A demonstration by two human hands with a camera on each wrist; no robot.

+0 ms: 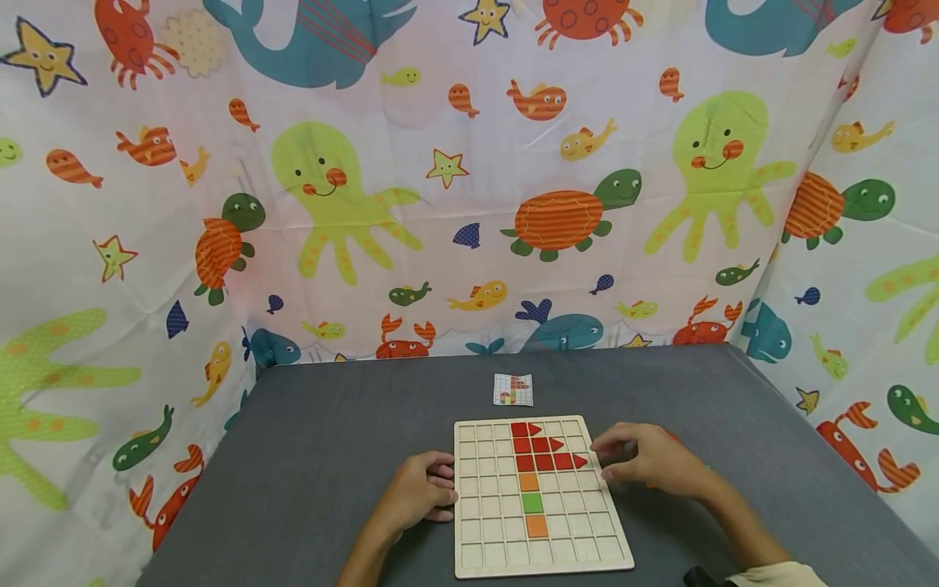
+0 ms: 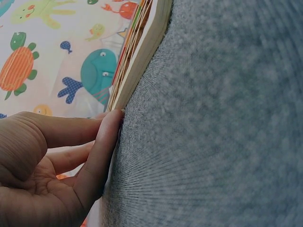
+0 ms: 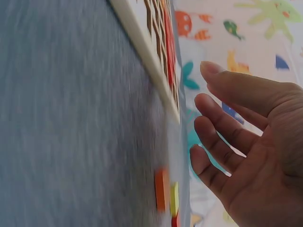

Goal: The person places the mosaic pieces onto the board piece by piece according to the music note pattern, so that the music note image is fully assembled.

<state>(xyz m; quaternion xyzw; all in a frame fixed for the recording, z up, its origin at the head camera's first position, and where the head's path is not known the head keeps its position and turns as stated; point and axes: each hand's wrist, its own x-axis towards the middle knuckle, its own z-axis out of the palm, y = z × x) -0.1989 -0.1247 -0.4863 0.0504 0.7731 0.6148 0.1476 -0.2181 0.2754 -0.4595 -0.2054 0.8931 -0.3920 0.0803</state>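
A square wooden grid board (image 1: pixel 484 530) lies on the grey table. Red squares and triangles (image 1: pixel 543 445) fill parts of three upper rows, and below them run an orange square (image 1: pixel 529 482), a green square (image 1: pixel 532 502) and another orange square (image 1: pixel 538 527). My left hand (image 1: pixel 420 489) is at the board's left edge; in the left wrist view its fingertips touch the board's side (image 2: pixel 142 61). Beside the right edge hovers my right hand (image 1: pixel 649 458), fingers loosely bent and apart, holding nothing in the right wrist view.
A small printed card (image 1: pixel 513 390) with a coloured grid pattern lies beyond the board. Loose pieces, among them an orange block (image 3: pixel 162 189) and a yellow one (image 3: pixel 174 198), lie right of the board, mostly hidden by my right hand in the head view. A sea-animal curtain (image 1: pixel 455 220) surrounds the table.
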